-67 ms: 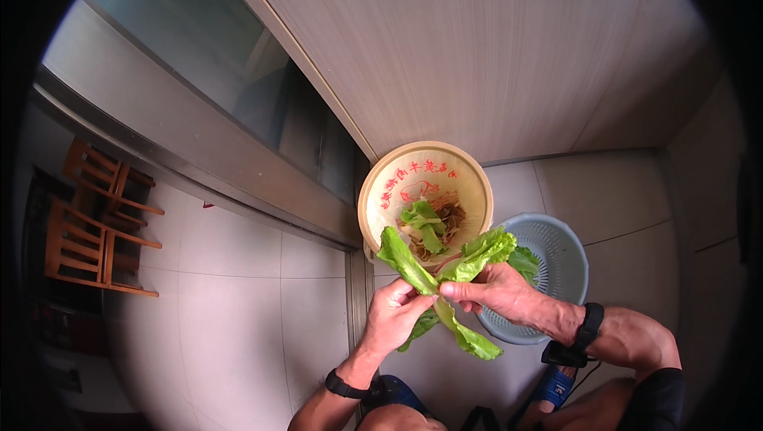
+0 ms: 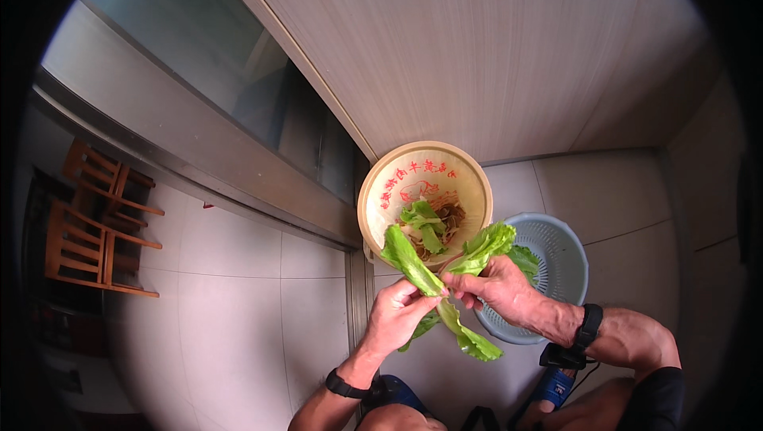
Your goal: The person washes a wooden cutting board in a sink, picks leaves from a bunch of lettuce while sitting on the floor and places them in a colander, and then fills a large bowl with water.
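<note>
Green leaf lettuce (image 2: pixel 412 260) is pinched between my two hands, its leaves spreading up-left, up-right and down-right. My left hand (image 2: pixel 397 318) is closed on the stem part from the left, thumb and fingertips pressed together. From the right, my right hand (image 2: pixel 509 292) grips the base of the leaf that points up-right. The fingertips of both hands nearly meet at the stems. Just beyond them stands a cream basin (image 2: pixel 389 168) with red markings, holding a torn green leaf (image 2: pixel 424 224) on brownish scraps (image 2: pixel 451 216). Beneath my right hand is a blue-grey colander (image 2: pixel 574 260) with green leaves in it.
A pale wood-grain panel (image 2: pixel 477 49) rises behind the basin. To the left run a metal-framed glass door (image 2: pixel 238 137) and its floor track (image 2: pixel 360 296). Wooden chairs (image 2: pixel 79 248) stand on the tiled floor (image 2: pixel 230 296) at far left. My knees are at the lower edge.
My right hand has shifted slightly up and away from the left. The up-left leaf has swung a little to the right.
</note>
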A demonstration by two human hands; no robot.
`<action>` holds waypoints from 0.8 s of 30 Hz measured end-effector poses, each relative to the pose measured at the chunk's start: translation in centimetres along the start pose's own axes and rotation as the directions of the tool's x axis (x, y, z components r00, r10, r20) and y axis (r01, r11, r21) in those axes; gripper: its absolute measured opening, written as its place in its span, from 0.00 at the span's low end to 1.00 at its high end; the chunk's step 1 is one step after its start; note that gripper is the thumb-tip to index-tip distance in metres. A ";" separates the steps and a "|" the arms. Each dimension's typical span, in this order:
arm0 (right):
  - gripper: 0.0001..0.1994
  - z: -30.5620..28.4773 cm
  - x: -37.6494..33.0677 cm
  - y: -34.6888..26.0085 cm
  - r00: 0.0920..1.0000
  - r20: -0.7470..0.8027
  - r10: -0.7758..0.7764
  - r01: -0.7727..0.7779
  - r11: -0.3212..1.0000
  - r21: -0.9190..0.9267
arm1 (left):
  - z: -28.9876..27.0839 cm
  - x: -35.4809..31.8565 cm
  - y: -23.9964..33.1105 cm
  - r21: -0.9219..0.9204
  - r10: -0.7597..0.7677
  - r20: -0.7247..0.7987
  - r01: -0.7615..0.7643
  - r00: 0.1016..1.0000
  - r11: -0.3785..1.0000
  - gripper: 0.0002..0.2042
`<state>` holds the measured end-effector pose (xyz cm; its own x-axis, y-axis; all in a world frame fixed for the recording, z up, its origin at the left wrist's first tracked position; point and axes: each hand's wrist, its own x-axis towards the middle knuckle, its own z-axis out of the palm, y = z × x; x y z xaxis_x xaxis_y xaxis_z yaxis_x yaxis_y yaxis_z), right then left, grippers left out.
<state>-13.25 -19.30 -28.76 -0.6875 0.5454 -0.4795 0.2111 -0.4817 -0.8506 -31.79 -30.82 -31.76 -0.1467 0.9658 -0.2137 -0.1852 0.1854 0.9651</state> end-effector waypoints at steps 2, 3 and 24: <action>0.10 0.1 -0.1 0.0 0.998 -0.060 -0.023 0.026 0.999 0.047 | 0.1 0.3 0.2 0.065 -0.050 0.085 0.044 0.995 0.997 0.09; 0.09 -0.2 -0.2 -0.1 0.993 -0.116 -0.034 0.043 0.996 0.079 | 0.5 0.3 0.7 0.042 -0.045 0.090 0.042 0.995 0.998 0.07; 0.10 -7.2 -1.3 -4.0 0.956 -0.177 -0.234 0.227 0.972 -0.060 | -3.4 4.6 4.5 0.814 0.453 0.000 -0.263 0.892 0.518 0.20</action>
<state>-8.20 -13.20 -26.29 -0.5836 0.7556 -0.2975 0.0907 -0.3034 -0.9485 -36.57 -26.17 -28.91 -0.2146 0.9451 0.2466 0.7336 -0.0107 0.6795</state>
